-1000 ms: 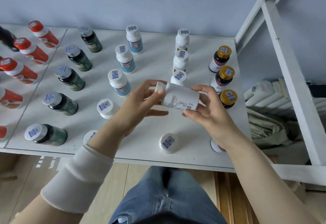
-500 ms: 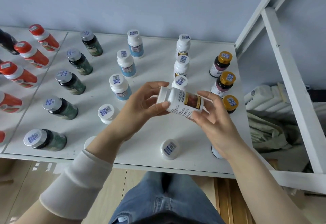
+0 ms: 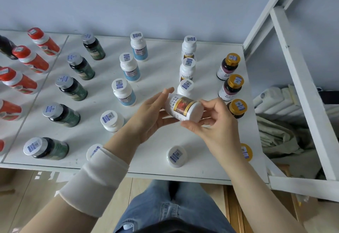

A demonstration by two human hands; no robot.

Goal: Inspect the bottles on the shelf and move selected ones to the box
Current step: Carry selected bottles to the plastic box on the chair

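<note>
The person holds one white bottle [image 3: 185,109] on its side above the front right part of the shelf [image 3: 156,64], label facing up, probably to read the print. The left hand [image 3: 146,115] grips the cap end, and the right hand [image 3: 218,128] pinches the base end.

Near gold-capped bottle [image 3: 247,152] mostly hidden — left-edge red bottles [image 3: 9,111] cut off.

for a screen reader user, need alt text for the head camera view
The left hand and right hand hold a white bottle sideways over a white shelf. Rows of other bottles stand on it.
</note>
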